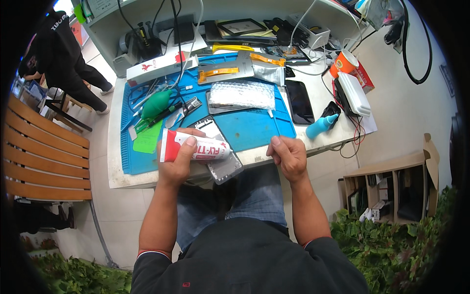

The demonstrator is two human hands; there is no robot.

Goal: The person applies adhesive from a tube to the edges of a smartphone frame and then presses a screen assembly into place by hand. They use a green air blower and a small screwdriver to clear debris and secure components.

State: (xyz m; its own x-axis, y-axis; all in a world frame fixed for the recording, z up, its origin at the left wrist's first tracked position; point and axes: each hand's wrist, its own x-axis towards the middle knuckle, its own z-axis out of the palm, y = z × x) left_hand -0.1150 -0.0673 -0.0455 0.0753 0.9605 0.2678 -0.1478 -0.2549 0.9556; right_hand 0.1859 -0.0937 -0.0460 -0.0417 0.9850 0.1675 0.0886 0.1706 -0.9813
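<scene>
My left hand [177, 161] is closed around a white and red squeeze tube [200, 148], held sideways with its narrow tip to the right. Beneath the tube, a disassembled phone housing [225, 167] with silver and dark parts lies over the front edge of the blue mat [252, 132]. My right hand [289, 156] is curled closed to the right of the tube, apart from it; I cannot make out whether its pinched fingers hold anything small. A bubble-wrapped flat item [242, 94] rests behind them on the mat.
On the desk are a green blower [155, 104], orange flex cables [218, 72], a black phone [299, 102], a turquoise bottle [318, 126] and an orange cup [342, 62]. A person in dark clothes [71, 63] stands at left beside a wooden chair [46, 152]; shelving [387, 191] is at right.
</scene>
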